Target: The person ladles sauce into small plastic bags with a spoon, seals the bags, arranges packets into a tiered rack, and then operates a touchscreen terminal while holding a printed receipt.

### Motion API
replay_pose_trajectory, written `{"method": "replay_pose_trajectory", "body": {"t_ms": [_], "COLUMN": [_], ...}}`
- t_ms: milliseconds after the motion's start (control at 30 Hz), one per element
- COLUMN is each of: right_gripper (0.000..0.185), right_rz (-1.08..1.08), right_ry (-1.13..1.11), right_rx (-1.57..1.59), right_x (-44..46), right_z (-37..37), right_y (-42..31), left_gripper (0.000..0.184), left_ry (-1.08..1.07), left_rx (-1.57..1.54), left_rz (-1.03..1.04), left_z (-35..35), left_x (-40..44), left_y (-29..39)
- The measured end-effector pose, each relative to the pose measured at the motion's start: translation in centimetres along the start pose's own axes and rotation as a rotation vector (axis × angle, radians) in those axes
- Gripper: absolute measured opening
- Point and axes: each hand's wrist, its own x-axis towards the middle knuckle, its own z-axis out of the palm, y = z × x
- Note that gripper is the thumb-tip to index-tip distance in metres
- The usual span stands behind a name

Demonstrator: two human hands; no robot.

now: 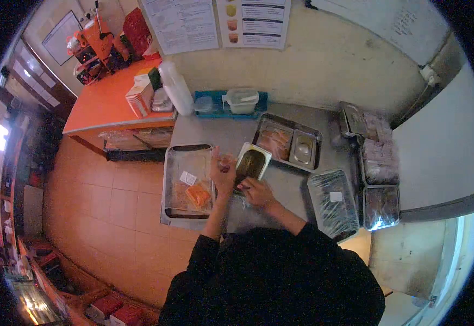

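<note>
A narrow steel container [254,157] with dark greenish-brown contents stands on the steel table in front of me. To its left, my left hand [224,171] is raised with curled fingers, beside the right rim of a large tray [167,179]. Something shiny shows at those fingers, too small to name. At the container's near end, my right hand [257,192] has its fingers pressed together; what they hold is hidden. An orange piece of food [198,196] and a white label [188,177] lie in the large tray. Clear plastic [243,202] shows below my right hand.
Behind stands a tray [317,133] with wrapped food and a small lidded steel container [303,148]. A film-wrapped tray [332,209] lies at right, near stacked packs [379,157]. A blue tray [201,113] holds plastic tubs [242,102]. An orange counter [93,111] adjoins at left.
</note>
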Motion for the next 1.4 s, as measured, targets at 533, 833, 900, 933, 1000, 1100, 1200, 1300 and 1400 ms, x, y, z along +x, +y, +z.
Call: {"method": "replay_pose_trajectory", "body": {"t_ms": [533,833,900,933,1000,1100,1200,1300,1400], "right_gripper": [0.035,0.032,0.032,0.034,0.035,0.040,0.043,0.043,0.043], "right_rz": [1.062,1.028,0.879,0.864,0.838,0.779,0.660,0.493,0.311], "right_ry": [0.822,0.924,0.944,0.921,0.896,0.836,0.813,0.738,0.653], "right_rx": [1.215,1.337,1.309,1.264,1.223,1.231,1.116,1.042,0.895], "right_x": [-1.3,0.4,1.8,2.5,4.1,6.8,9.6,11.4,11.9], "right_z": [1.2,-2.1,-2.9,-3.2,-4.1,-6.4,-8.7,-10.3,-11.0], "right_y": [2.2,4.7,4.4,4.3,3.8,1.1,-1.9,-4.6,-6.0], "left_gripper": [0.055,0.050,0.050,0.052,0.054,0.058,0.059,0.060,0.068], "left_ry": [0.033,0.083,0.089,0.091,0.124,0.166,0.108,0.013,-0.012], "left_rx": [-0.064,0.212,0.236,0.261,0.225,0.300,0.249,0.065,-0.046], "left_rz": [-0.107,-0.051,-0.014,0.014,0.068,0.227,0.172,-0.022,-0.024], "left_z": [-0.5,-0.5,-0.8,-1.0,-1.3,-1.9,-2.6,-2.1,-1.5], "left_x": [1.0,4.3,4.8,5.1,6.2,7.2,6.8,6.7,6.9], "left_y": [-0.7,-5.0,-4.8,-5.0,-7.9,-6.8,1.5,3.9,3.9]}}
